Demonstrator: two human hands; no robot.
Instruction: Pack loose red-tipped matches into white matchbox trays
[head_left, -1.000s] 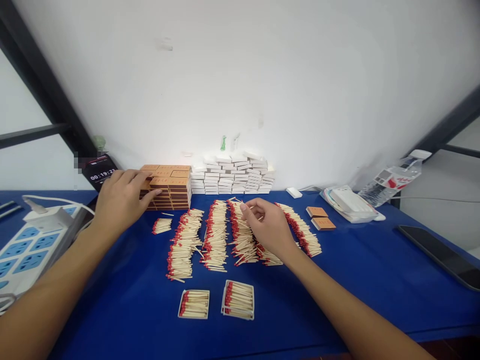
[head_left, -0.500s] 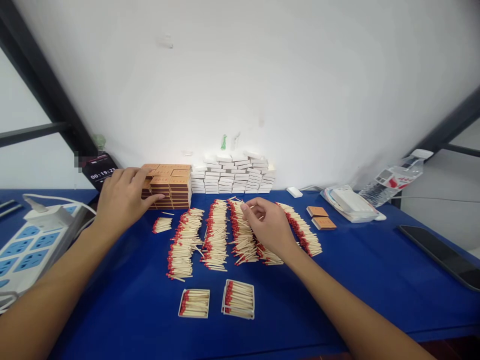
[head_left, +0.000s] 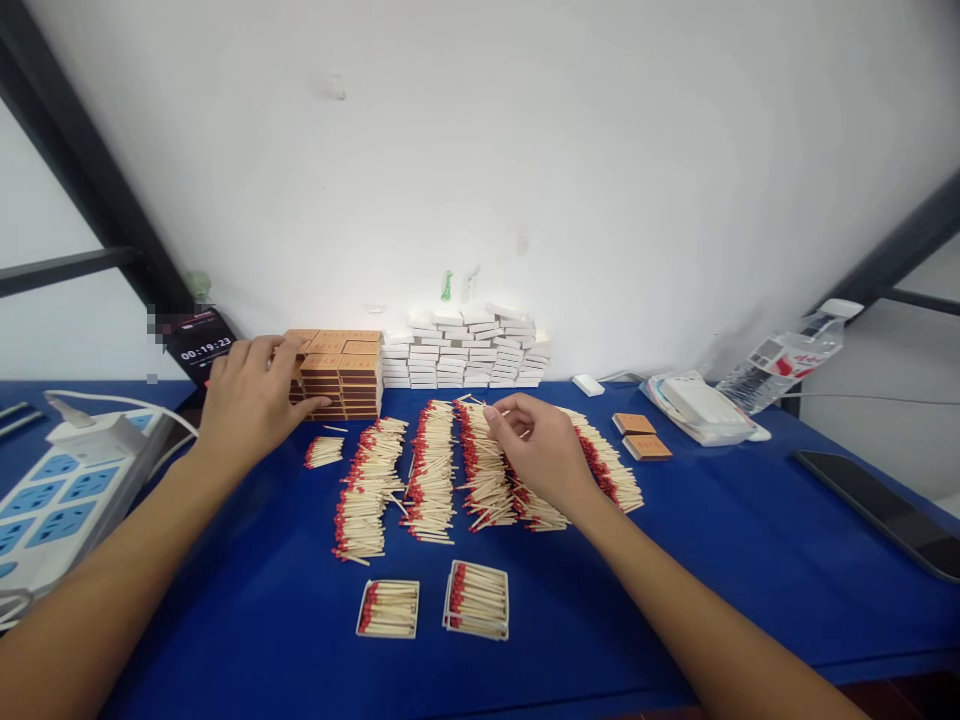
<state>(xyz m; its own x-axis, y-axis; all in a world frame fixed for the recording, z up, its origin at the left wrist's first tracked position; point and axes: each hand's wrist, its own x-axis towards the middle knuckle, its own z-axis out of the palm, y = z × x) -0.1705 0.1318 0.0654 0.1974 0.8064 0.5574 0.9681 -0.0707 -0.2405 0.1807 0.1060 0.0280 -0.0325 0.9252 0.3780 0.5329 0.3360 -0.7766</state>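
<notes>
My left hand [head_left: 251, 400] is at the left end of a block of orange-brown matchboxes [head_left: 360, 375]. Its fingers curl over the top and its thumb lies along the front, closed round a box there that is mostly hidden. Above the rows of loose red-headed matches [head_left: 431, 470], my right hand [head_left: 541, 445] is closed, thumb against curled fingers. Whether anything is in that pinch is hidden. Nearer me lie two white matchbox trays filled with matches, the left tray [head_left: 388, 636] and the right tray [head_left: 480, 634]. The right one looks doubled, one tray upon another.
White trays [head_left: 472, 355] are piled against the wall. Two orange matchboxes [head_left: 646, 447] lie to the right, near a tissue pack [head_left: 701, 405], a plastic bottle [head_left: 787, 355] and a dark phone [head_left: 877, 505]. A power strip [head_left: 79, 490] and a phone timer [head_left: 202, 345] stand left.
My left thumb has slid slightly down the front of the matchbox stack. My right hand has stayed almost still over the matches. The trays and match rows look unchanged.
</notes>
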